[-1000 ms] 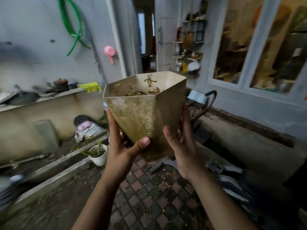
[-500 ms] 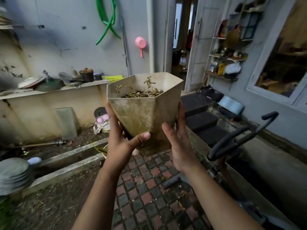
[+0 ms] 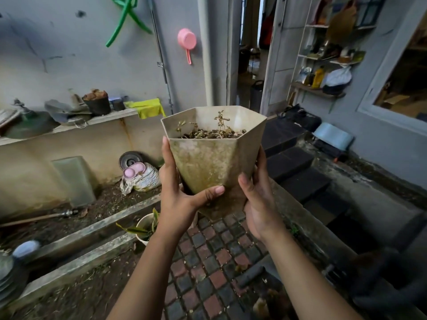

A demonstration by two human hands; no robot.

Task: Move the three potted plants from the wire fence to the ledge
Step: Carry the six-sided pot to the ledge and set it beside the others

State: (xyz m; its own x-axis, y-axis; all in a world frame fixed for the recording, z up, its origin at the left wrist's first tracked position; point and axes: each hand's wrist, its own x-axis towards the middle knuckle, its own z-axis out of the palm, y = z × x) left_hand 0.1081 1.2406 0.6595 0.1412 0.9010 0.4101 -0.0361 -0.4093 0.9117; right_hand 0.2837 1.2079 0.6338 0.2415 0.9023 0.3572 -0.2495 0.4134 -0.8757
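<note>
I hold a beige hexagonal pot (image 3: 213, 158) with dry soil and withered stems up in front of me, over the brick paving. My left hand (image 3: 179, 192) grips its lower left side, thumb across the front. My right hand (image 3: 260, 199) grips the lower right side. A concrete ledge (image 3: 69, 127) runs along the left wall at about pot height, to the left of the pot, and carries a black pot (image 3: 97, 102) of brown material. A small white pot (image 3: 144, 228) with green leaves stands on the ground below my left wrist. No wire fence is in view.
The ledge also bears a grey bag (image 3: 62, 112), a green lid (image 3: 27, 124) and a yellow cloth (image 3: 149, 107). A low concrete curb (image 3: 92, 229) borders a soil bed. Dark steps (image 3: 293, 162) and an open doorway (image 3: 249, 54) lie ahead on the right; a dark handlebar (image 3: 388, 282) juts in at lower right.
The view has swung left: the ledge and wall have come further into view, and the window has slid off to the right. Both hands keep the same grip on the pot.
</note>
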